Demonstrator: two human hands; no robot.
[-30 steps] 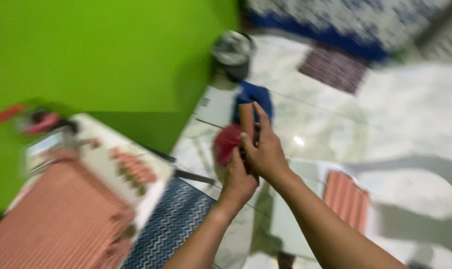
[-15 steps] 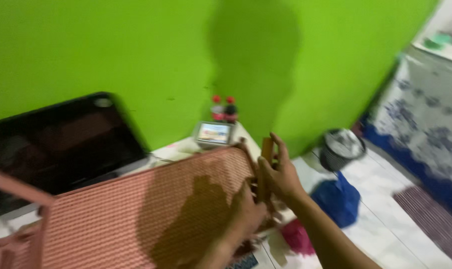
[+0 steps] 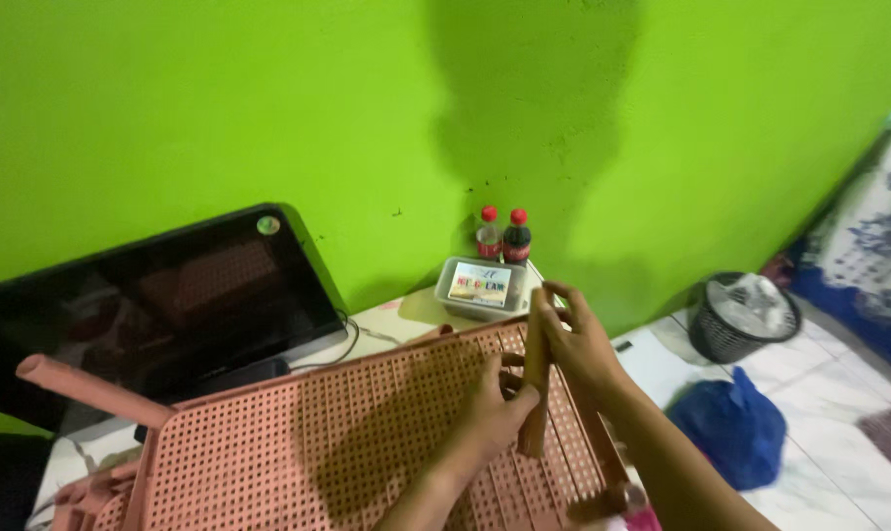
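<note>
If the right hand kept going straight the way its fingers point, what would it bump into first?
The right hand, wrapped around the brown post, points up and away toward the wall. First in that line looks like the small grey box, with two dark bottles behind it, though depth is hard to judge.

Your two bare forearms rise from the bottom edge of the head view, side by side and angled up toward the middle. Your left hand (image 3: 499,411) sits lower, knuckles toward the camera, fingers curled and thumb pressed forward in a closed grip. Your right hand (image 3: 575,339) is higher and just beyond it, wrist bent slightly, fingers wrapped round in a grip, with the index finger arched over the top. The two hands are nearly touching, the left thumb close under the right palm. Your right forearm runs down to the lower right; your left is shorter in view.
</note>
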